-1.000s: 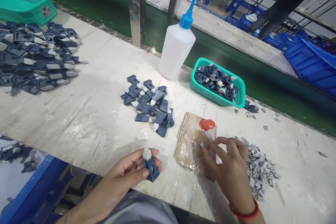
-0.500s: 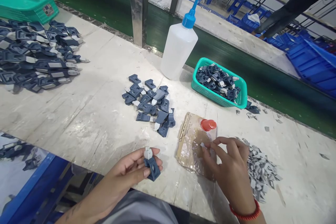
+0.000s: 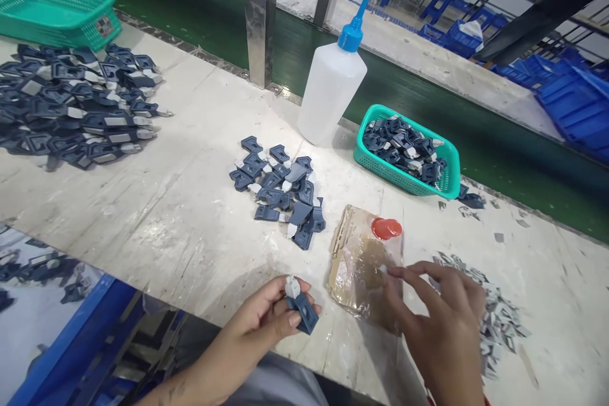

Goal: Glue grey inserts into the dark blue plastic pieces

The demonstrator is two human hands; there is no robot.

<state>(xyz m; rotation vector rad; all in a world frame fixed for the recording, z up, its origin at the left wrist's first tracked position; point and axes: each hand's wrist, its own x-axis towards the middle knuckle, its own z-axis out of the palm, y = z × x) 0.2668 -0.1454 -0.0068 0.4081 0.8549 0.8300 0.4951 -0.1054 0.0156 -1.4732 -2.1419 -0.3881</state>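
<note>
My left hand (image 3: 266, 325) is closed around a dark blue plastic part (image 3: 307, 318) with a pale grey rounded end pointing up and away. Over a tape-covered cardboard pad (image 3: 343, 276), my right hand (image 3: 440, 320) pinches a small pale piece (image 3: 383, 269) between thumb and forefinger; its exact shape is too small to make out. A red cap-like object (image 3: 386, 228) lies on the pad's far corner. Right of the pad, partly behind my right hand, spreads a heap of small grey pieces (image 3: 504, 317). Several similar dark blue parts (image 3: 273, 196) lie beyond my left hand.
A white squeeze bottle (image 3: 330, 92) with a blue nozzle stands behind the parts. A green basket (image 3: 397, 179) of dark parts is to its right. At the left are a larger pile (image 3: 71, 108) and another green basket (image 3: 90, 25). A metal post (image 3: 261, 19) rises behind.
The whole view has shifted, so the bench things appear farther right. My right hand has drawn slightly right and nearer me, still pinching; my left hand keeps the dark blue part.
</note>
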